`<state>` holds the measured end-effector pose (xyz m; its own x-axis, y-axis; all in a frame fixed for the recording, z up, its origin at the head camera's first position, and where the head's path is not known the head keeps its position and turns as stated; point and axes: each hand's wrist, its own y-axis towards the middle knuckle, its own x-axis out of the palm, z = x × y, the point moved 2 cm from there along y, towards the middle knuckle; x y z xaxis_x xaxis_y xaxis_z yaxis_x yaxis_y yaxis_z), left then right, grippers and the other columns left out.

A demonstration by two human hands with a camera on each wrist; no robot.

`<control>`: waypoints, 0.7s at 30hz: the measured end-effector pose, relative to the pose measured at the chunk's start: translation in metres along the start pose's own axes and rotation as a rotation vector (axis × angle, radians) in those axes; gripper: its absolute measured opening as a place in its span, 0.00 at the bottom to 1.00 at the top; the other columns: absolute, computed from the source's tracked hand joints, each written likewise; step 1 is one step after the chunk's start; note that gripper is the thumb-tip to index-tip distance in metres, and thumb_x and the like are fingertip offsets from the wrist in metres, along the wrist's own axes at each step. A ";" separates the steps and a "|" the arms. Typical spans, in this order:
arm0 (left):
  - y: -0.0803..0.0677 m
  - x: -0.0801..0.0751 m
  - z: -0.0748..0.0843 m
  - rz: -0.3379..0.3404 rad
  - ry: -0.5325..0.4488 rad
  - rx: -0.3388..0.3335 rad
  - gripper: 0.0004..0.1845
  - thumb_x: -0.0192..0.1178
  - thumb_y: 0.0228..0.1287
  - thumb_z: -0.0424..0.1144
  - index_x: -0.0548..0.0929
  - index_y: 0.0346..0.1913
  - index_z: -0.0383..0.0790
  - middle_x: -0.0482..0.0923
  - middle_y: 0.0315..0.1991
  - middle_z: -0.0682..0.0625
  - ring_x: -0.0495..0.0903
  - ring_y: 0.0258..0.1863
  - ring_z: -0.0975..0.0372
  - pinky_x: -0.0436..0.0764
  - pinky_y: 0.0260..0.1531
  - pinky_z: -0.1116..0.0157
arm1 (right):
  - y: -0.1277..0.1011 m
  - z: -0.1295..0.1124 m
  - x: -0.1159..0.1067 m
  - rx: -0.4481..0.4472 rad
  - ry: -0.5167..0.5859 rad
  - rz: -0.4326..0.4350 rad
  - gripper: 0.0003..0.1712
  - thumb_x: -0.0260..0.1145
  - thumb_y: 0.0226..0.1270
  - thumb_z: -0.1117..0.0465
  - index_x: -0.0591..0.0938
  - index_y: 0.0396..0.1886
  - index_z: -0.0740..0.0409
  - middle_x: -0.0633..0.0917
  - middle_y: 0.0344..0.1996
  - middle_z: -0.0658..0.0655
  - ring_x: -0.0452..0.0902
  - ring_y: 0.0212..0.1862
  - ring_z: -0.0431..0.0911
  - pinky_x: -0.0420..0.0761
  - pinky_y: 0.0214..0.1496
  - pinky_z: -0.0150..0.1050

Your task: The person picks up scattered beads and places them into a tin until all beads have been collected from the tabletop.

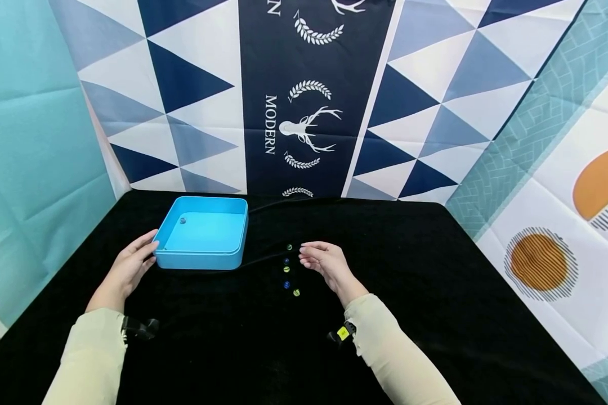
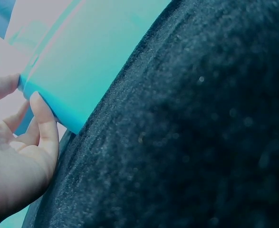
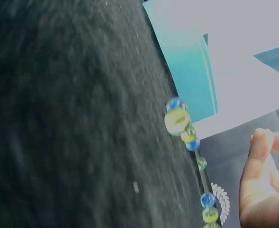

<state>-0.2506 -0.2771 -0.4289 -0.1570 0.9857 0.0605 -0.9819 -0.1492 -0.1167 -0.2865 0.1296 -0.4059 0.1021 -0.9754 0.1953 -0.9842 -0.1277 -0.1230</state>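
**Blue tray and marbles on black surface**

Blue tray (image 1: 202, 256): square, shallow, on the black surface (image 1: 436, 281), left of centre; one marble (image 1: 183, 220) lies in its far left corner.
Left hand (image 1: 129, 267): fingers straight, relaxed, tips touching the tray's near left corner.
Marbles (image 1: 286, 269): a loose row, green and blue, just right of the tray.
Right hand (image 1: 324, 261): fingers loosely spread, holding nothing, just beside the row.
Black cable (image 1: 263, 257): runs behind the tray's right side.

Marbles on black cloth, seen from the right wrist

A string of blue and yellow-green marbles (image 3: 178, 119) lies on the black cloth (image 3: 72, 118), near a blue box (image 3: 191, 71). The right hand (image 3: 265, 190) hovers at the lower right edge, fingers (image 3: 255, 152) loosely bent, holding nothing.
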 end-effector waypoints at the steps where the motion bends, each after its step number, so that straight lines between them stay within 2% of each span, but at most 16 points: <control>1: 0.000 0.000 0.000 0.000 -0.004 -0.003 0.38 0.57 0.65 0.50 0.55 0.72 0.43 0.55 0.67 0.47 0.68 0.44 0.72 0.71 0.38 0.78 | 0.000 0.001 0.002 -0.002 0.000 -0.003 0.19 0.63 0.59 0.74 0.74 0.50 0.78 0.83 0.23 0.54 0.79 0.24 0.40 0.77 0.27 0.28; 8: -0.001 0.000 0.000 0.001 0.008 -0.005 0.39 0.58 0.64 0.51 0.54 0.72 0.43 0.53 0.69 0.47 0.68 0.45 0.71 0.71 0.39 0.79 | -0.003 0.003 0.019 -0.024 0.002 -0.024 0.16 0.63 0.59 0.74 0.76 0.46 0.78 0.83 0.22 0.54 0.78 0.24 0.40 0.77 0.27 0.28; 13: -0.001 0.000 -0.001 0.003 0.022 -0.004 0.38 0.57 0.64 0.52 0.55 0.72 0.44 0.51 0.70 0.46 0.67 0.46 0.71 0.70 0.39 0.79 | -0.005 0.004 0.030 -0.024 0.001 -0.053 0.17 0.63 0.59 0.73 0.76 0.48 0.78 0.83 0.22 0.54 0.79 0.24 0.40 0.77 0.27 0.28; 21: 0.000 -0.001 0.000 0.000 0.000 -0.002 0.37 0.57 0.65 0.50 0.55 0.72 0.44 0.53 0.68 0.47 0.68 0.45 0.72 0.71 0.38 0.79 | -0.004 0.007 0.046 -0.035 0.017 -0.085 0.19 0.63 0.58 0.74 0.74 0.49 0.80 0.82 0.21 0.53 0.78 0.23 0.40 0.76 0.26 0.28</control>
<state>-0.2501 -0.2777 -0.4292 -0.1573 0.9857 0.0610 -0.9817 -0.1494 -0.1183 -0.2766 0.0838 -0.4028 0.1833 -0.9582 0.2197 -0.9765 -0.2032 -0.0718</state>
